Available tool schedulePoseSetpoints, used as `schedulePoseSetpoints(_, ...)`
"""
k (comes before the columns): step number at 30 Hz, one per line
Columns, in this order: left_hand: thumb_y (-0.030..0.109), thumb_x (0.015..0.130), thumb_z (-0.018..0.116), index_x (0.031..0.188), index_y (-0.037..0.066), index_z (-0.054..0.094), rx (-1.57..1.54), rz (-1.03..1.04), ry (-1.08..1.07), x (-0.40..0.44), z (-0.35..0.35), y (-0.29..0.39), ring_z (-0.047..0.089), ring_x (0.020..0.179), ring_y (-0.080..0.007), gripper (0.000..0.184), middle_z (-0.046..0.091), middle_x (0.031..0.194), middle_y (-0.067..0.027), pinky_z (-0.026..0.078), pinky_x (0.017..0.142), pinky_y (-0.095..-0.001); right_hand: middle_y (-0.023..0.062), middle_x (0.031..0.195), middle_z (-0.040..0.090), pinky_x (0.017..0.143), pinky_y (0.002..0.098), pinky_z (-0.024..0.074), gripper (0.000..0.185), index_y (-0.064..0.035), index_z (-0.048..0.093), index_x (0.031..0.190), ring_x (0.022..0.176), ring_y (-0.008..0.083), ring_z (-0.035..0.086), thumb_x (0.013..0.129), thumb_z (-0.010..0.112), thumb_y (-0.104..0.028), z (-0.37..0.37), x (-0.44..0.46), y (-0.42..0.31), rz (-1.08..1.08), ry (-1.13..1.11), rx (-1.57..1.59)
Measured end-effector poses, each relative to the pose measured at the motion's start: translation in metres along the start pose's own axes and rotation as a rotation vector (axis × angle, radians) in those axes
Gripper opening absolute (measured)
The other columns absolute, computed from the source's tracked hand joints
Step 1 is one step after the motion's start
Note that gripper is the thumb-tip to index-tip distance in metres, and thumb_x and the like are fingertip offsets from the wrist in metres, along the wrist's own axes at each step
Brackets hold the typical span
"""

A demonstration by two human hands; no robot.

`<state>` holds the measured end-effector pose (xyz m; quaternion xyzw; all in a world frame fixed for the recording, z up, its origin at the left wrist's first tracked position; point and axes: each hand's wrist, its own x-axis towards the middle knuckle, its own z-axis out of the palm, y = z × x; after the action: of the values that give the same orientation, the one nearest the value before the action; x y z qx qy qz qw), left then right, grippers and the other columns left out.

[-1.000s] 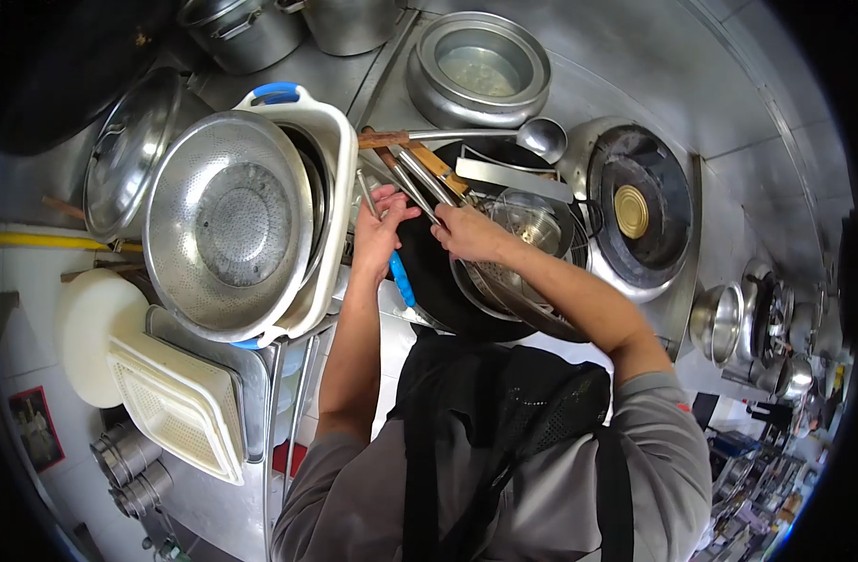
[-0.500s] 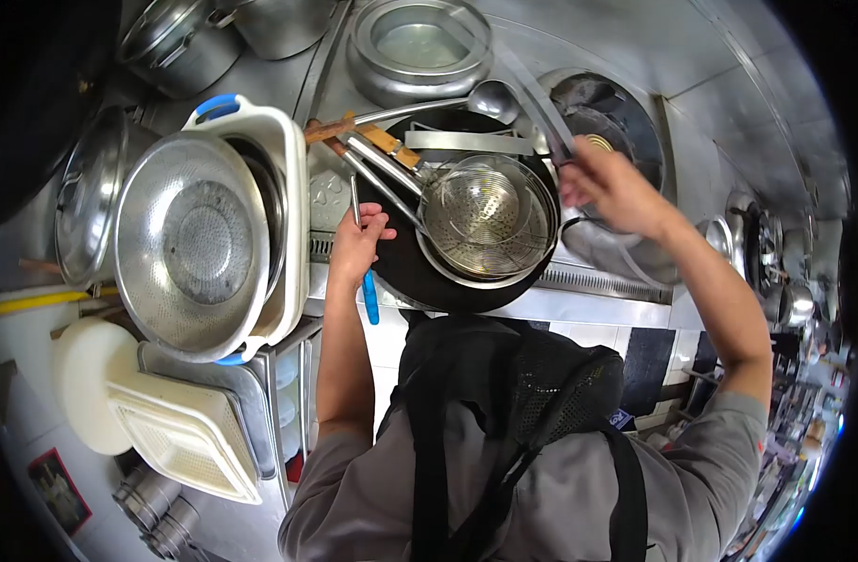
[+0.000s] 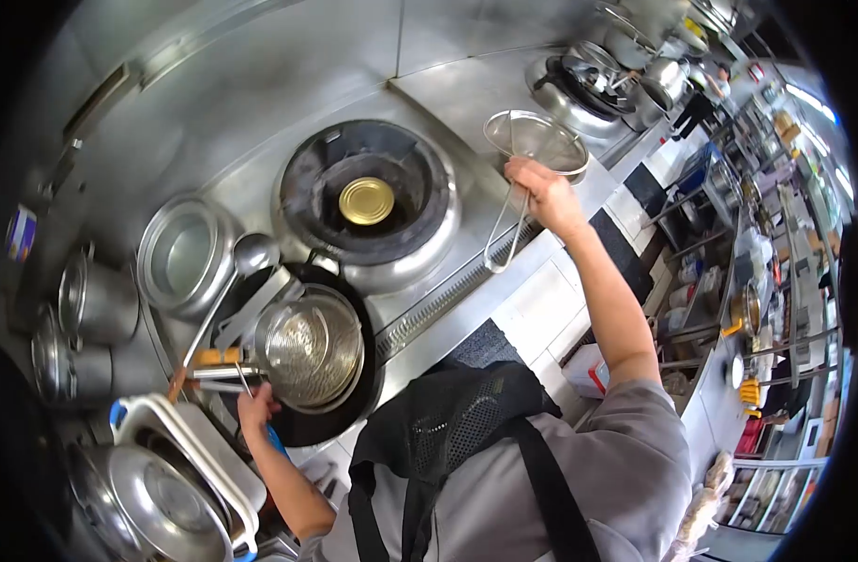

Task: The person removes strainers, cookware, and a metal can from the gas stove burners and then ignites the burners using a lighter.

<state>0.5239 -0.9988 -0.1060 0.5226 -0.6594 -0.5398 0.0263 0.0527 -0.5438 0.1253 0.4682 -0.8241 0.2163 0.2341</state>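
Note:
My right hand (image 3: 541,192) is closed round the looped wire handle of a round mesh strainer (image 3: 549,142), held out over the counter at the right. Low at the left, my left hand (image 3: 257,409) grips a thin metal tool with a blue handle (image 3: 275,438); its kind is not clear. Beside that hand is a black wok (image 3: 358,417) holding a stack of round metal strainers (image 3: 309,348). Flat metal blades (image 3: 265,302) lie at the wok's far side, near a long-handled ladle (image 3: 256,253).
A round burner (image 3: 298,178) with a gold tin lid (image 3: 366,201) sits at the centre. A pot (image 3: 148,267) stands left of it. White tubs (image 3: 199,440) and a metal colander (image 3: 171,501) are at lower left. Stacked pans (image 3: 579,89) stand at far right; a person (image 3: 705,98) is beyond.
My view has swung to the right. My right hand, which held a blurred long blade, now holds a mesh strainer farther right. My left hand keeps the blue-handled tool beside the wok.

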Motion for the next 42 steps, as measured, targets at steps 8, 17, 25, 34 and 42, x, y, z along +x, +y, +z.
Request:
schedulePoseSetpoints(8,0.011,0.084,0.065,0.081,0.005,0.057,0.091,-0.151,0.135,-0.012,0.032,0.011,0.046,0.038,-0.0144,0.011,0.055,0.058,-0.0040,0.034,0.035,-0.0290,0.0139,0.124,0.058,0.090,0.0398,0.0521,0.026,-0.0066,0.060,0.103,0.114,0.0327,0.059,0.078,0.066,-0.005,0.099,-0.059,0.181,0.141,-0.119,0.002)
schedulePoseSetpoints(17,0.017,0.083,0.061,0.080,0.006,0.055,-0.138,-0.189,0.375,-0.093,-0.004,0.077,0.049,0.045,-0.0139,0.012,0.052,0.063,-0.0022,0.038,0.041,-0.0269,0.0219,0.141,0.046,0.108,0.0472,0.0381,0.042,-0.0046,0.058,0.125,0.131,0.0417,0.044,0.085,0.054,0.007,0.139,-0.083,0.235,0.098,-0.204,0.021)
schedulePoseSetpoints(25,0.013,0.077,0.064,0.074,0.002,0.062,0.140,-0.362,0.165,-0.138,-0.054,0.145,0.057,0.047,-0.0173,0.012,0.058,0.061,-0.0071,0.046,0.042,-0.0287,0.0223,0.149,0.038,0.112,0.0483,0.0327,0.072,-0.0126,0.043,0.145,0.138,0.0436,0.035,0.078,0.057,0.010,0.101,-0.077,0.246,0.114,-0.344,-0.106)
schedulePoseSetpoints(34,0.013,0.075,0.066,0.079,0.000,0.062,0.344,-0.323,0.118,-0.199,-0.085,0.204,0.061,0.051,-0.0173,0.014,0.059,0.065,-0.0082,0.048,0.045,-0.0295,0.0275,0.148,0.037,0.115,0.0456,0.0302,0.062,-0.0106,0.047,0.143,0.140,0.0399,0.034,0.084,0.060,0.004,0.034,-0.061,0.288,0.298,-0.544,-0.171)
schedulePoseSetpoints(42,0.009,0.085,0.061,0.100,0.004,0.056,1.060,0.238,0.458,-0.275,0.001,0.305,0.060,0.089,-0.0412,0.017,0.063,0.095,-0.0200,0.048,0.074,-0.0482,0.0200,0.142,0.048,0.107,0.0477,0.0379,0.049,-0.0130,0.062,0.128,0.130,0.0409,0.045,0.080,0.068,-0.006,-0.024,0.087,0.051,-0.089,0.059,0.133)
